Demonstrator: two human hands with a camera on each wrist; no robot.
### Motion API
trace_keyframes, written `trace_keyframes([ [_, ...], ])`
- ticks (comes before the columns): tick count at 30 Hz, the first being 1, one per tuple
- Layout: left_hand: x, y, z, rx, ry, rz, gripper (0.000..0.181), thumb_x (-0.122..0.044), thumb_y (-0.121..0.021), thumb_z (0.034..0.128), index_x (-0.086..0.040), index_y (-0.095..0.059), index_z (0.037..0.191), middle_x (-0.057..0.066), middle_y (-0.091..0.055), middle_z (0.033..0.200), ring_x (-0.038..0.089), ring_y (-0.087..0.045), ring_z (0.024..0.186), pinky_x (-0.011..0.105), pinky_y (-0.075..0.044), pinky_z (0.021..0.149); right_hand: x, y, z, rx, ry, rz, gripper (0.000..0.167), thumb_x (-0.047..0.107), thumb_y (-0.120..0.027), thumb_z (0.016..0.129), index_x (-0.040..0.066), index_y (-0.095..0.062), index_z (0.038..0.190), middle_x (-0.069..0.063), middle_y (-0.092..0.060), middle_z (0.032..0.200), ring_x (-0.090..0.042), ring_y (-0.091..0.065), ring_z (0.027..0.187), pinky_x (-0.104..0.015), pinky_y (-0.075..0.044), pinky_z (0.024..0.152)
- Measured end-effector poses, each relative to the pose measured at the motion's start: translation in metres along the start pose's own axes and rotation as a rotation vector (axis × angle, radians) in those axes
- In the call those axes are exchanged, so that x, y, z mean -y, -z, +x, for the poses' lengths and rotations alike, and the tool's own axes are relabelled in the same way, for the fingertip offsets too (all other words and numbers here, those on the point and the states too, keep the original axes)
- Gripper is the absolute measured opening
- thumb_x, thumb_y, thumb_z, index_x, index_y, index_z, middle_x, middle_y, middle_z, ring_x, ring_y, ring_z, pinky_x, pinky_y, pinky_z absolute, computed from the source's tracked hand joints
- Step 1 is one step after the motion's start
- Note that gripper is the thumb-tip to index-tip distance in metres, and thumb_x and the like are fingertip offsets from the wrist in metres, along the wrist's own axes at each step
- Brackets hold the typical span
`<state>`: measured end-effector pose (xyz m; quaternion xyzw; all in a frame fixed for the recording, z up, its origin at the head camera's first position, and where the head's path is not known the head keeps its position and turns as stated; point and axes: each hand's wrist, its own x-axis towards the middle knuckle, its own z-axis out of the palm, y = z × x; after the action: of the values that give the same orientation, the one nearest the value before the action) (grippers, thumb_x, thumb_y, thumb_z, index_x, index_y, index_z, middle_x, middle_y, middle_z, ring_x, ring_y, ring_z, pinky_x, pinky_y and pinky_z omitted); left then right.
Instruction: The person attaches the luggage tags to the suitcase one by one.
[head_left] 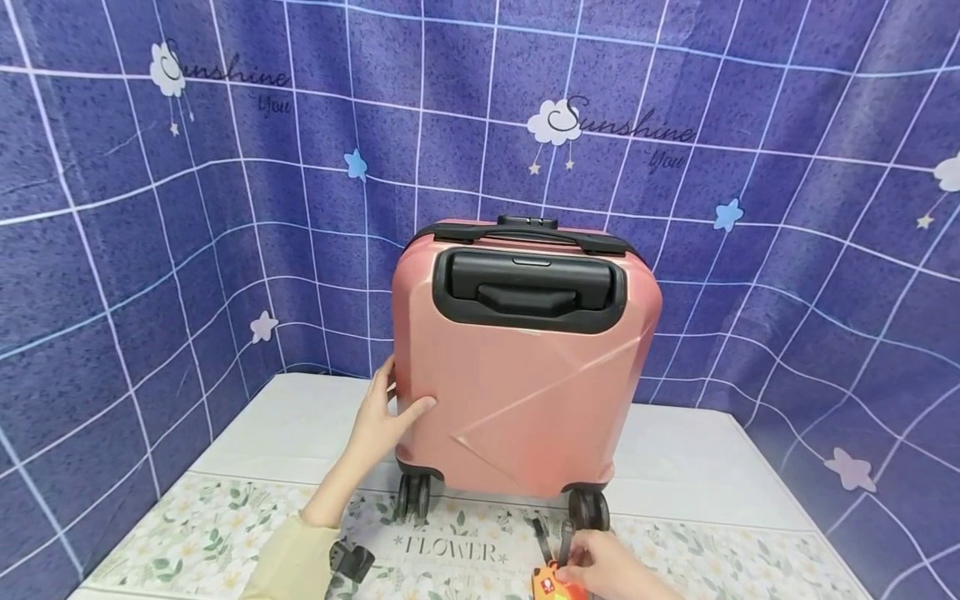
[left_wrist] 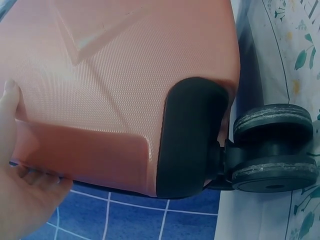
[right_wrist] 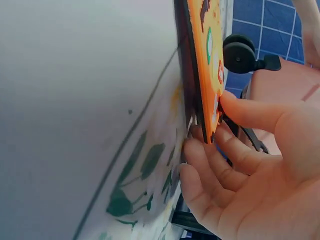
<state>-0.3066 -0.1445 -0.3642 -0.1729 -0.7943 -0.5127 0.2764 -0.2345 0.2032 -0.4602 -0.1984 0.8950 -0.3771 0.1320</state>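
Note:
A pink hard-shell suitcase (head_left: 517, 392) stands upright on its wheels, with its black handle recess facing me. My left hand (head_left: 384, 419) grips its left side, thumb on the front face and fingers round the edge. In the left wrist view this hand (left_wrist: 25, 200) lies along the shell's side, away from the black wheel (left_wrist: 272, 172). Low by the suitcase's right front wheel (head_left: 588, 508), my right hand (head_left: 611, 567) pinches an orange luggage tag (head_left: 547, 586) with a black strap (head_left: 564, 542). Up close, the right wrist view shows the tag (right_wrist: 207, 65) between thumb and fingers.
The suitcase stands on a white table (head_left: 690, 467) with a floral mat (head_left: 195, 525) lettered FLOWER along its front. A blue gridded curtain (head_left: 465, 125) surrounds the back and sides. On my left wrist sits a black device (head_left: 352, 561).

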Motion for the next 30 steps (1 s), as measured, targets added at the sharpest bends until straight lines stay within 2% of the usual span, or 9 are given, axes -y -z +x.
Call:
trace_keyframes([
  [4,0.001,0.001,0.001,0.0,0.009,-0.011,0.086,-0.027,-0.075,0.0798,-0.007,-0.026,0.147,0.018,-0.039,0.141,0.034,-0.042,0.129,0.048,-0.039,0.105,0.003,0.001,-0.001,0.008,0.035,0.011,0.022,0.025,-0.07,0.083,0.005,-0.063,0.076,0.002,-0.057,0.068,-0.007,-0.047,0.058,-0.024,-0.039,0.051],
  [12,-0.005,0.004,0.001,0.059,0.075,-0.04,0.087,-0.019,-0.074,0.0813,-0.009,-0.02,0.149,0.017,-0.031,0.148,0.032,-0.036,0.134,0.046,-0.034,0.109,0.004,0.004,0.0,0.031,0.043,0.033,0.027,0.025,-0.072,0.08,0.004,-0.064,0.066,0.009,-0.045,0.057,-0.003,-0.038,0.05,-0.019,-0.032,0.045],
  [19,-0.041,0.011,-0.004,0.078,0.101,-0.041,0.084,-0.01,-0.071,0.0821,0.003,-0.019,0.146,0.024,-0.03,0.146,0.038,-0.036,0.133,0.05,-0.034,0.108,0.004,0.01,0.0,0.084,0.09,0.041,0.026,0.027,-0.072,0.081,0.005,-0.063,0.069,0.009,-0.051,0.059,0.0,-0.043,0.051,-0.019,-0.036,0.047],
  [26,-0.038,0.014,-0.002,0.097,0.093,-0.078,0.084,-0.011,-0.072,0.0819,0.002,-0.019,0.147,0.023,-0.031,0.146,0.038,-0.037,0.132,0.049,-0.033,0.109,0.007,0.017,-0.002,0.091,0.168,0.058,0.031,0.025,-0.07,0.082,0.0,-0.059,0.068,0.013,-0.046,0.058,0.003,-0.039,0.052,-0.016,-0.036,0.048],
  [30,-0.04,0.015,-0.002,0.11,0.093,-0.081,0.084,-0.011,-0.071,0.0826,0.001,-0.018,0.147,0.023,-0.031,0.147,0.039,-0.036,0.133,0.05,-0.032,0.109,0.011,0.021,-0.005,0.08,0.151,0.107,0.031,0.024,-0.07,0.083,-0.001,-0.059,0.069,0.01,-0.055,0.062,0.002,-0.046,0.054,-0.019,-0.042,0.049],
])
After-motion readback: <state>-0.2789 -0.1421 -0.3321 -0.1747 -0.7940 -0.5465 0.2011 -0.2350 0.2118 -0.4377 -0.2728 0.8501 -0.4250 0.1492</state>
